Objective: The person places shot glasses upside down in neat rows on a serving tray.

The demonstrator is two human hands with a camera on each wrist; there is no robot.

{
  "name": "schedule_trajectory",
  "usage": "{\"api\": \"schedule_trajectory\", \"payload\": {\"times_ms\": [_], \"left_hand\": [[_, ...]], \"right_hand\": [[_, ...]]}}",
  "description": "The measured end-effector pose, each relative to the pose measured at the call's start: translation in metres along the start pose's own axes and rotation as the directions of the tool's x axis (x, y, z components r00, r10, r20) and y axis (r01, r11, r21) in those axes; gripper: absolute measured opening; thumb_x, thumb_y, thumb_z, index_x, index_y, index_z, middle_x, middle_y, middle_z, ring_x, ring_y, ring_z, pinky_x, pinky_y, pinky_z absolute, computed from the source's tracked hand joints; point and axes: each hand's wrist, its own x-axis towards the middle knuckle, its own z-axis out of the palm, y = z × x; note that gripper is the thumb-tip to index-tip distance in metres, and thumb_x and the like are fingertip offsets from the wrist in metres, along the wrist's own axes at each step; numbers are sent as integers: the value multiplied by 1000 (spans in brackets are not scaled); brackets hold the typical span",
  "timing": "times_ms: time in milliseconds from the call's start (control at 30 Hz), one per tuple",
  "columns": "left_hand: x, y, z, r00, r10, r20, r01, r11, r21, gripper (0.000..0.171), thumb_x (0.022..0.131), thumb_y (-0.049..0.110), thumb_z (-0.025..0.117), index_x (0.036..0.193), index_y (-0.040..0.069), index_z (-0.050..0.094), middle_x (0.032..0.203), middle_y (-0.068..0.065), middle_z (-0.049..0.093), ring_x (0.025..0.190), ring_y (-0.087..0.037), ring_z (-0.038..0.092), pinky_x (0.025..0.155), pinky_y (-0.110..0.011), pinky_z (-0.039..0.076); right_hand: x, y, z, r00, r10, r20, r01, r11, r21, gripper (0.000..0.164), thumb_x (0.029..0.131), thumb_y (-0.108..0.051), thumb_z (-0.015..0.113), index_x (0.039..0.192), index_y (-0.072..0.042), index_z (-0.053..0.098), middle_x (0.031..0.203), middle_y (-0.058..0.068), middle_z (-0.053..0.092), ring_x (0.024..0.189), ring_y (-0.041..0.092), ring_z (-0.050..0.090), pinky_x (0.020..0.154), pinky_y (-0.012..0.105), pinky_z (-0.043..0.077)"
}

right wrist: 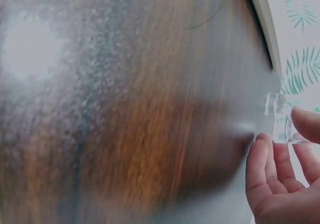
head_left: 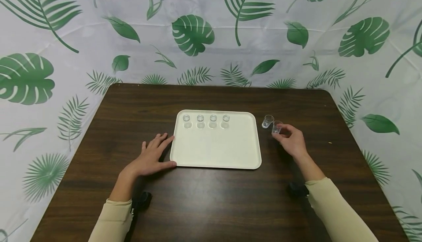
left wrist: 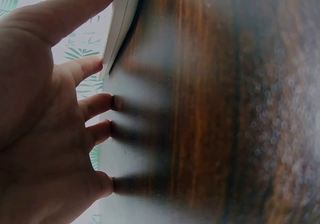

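Note:
A cream rectangular tray lies on the table. Several small clear shot glasses stand in a row along its far side, from the left corner to past the middle. My left hand has its fingers spread at the tray's left side, thumb and forefinger touching the rim. Right of the tray, my right hand pinches a clear shot glass between thumb and fingers; the right wrist view also shows this glass, partly covered by the fingertips. Close beside it is another clear glass.
A dark wood-grain table carries everything. A white cloth with green leaf prints hangs behind the table and along its sides. Dark wrist cameras sit at both cuffs, low over the tabletop.

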Motion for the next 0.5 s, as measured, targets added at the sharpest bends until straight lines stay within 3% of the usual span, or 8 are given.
{"api": "schedule_trajectory", "payload": {"times_ms": [100, 200, 333, 500], "left_hand": [[0, 0, 0, 1000, -1, 2, 1, 1000, -2, 94, 86, 57, 68, 157, 16, 23, 160, -19, 15, 147, -43, 4, 102, -75, -3], [0, 1, 0, 1000, -1, 4, 1, 1000, -1, 94, 86, 57, 68, 157, 16, 23, 160, -20, 15, 147, -44, 4, 102, -75, -3], [0, 1, -1, 1000, 1, 1, -1, 1000, 1, 94, 86, 56, 68, 157, 16, 23, 160, -20, 15, 146, -44, 4, 102, -75, -3], [0, 2, -2, 1000, -1, 4, 1, 1000, -1, 94, 86, 55, 69, 157, 15, 23, 160, -20, 15, 146, -44, 4, 102, -75, -3]], "right_hand": [[-1, 0, -2, 1000, -18, -13, 19, 999, 49, 35, 88, -4, 73, 119, 8, 63, 110, 27, 64, 76, 3, 60, 59, 16, 50], [-1, -1, -3, 997, -74, -29, 76, 996, 42, 34, 88, -4, 72, 119, 8, 63, 111, 26, 64, 81, 0, 57, 68, 14, 49], [0, -7, -3, 982, -178, -63, 177, 984, -14, 32, 88, -3, 72, 117, 7, 65, 106, 21, 63, 86, 8, 56, 76, 13, 43], [3, -20, -2, 955, -283, -89, 276, 958, -82, 31, 85, -1, 73, 115, 6, 67, 104, 18, 61, 89, 21, 59, 69, 14, 44]]}}
